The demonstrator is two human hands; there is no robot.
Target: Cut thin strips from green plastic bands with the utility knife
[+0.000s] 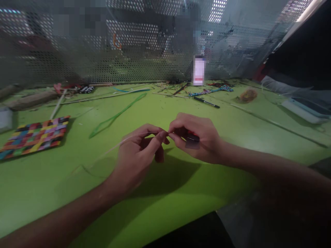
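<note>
Above the middle of the green table, my left hand [141,148] is closed in a pinch on a thin pale strand [129,137]. The strand runs back over that hand and trails down to the left, blurred at its far end. Just to the right, my right hand [198,136] is closed too, its thumb and index finger pinching at the strand's end, almost touching my left fingertips. A small tool with a flat, blade-like piece [192,144] and red and black parts lies in my right palm; its exact kind is partly hidden by the fingers.
A colourful woven mat [36,137] lies at the left, with a green ribbon loop [117,115] beyond my hands. A black pen [207,102], patterned strips [212,91] and scraps lie behind. A phone [199,70] leans on the perforated metal screen [144,55]. A long thin stick [279,124] lies right.
</note>
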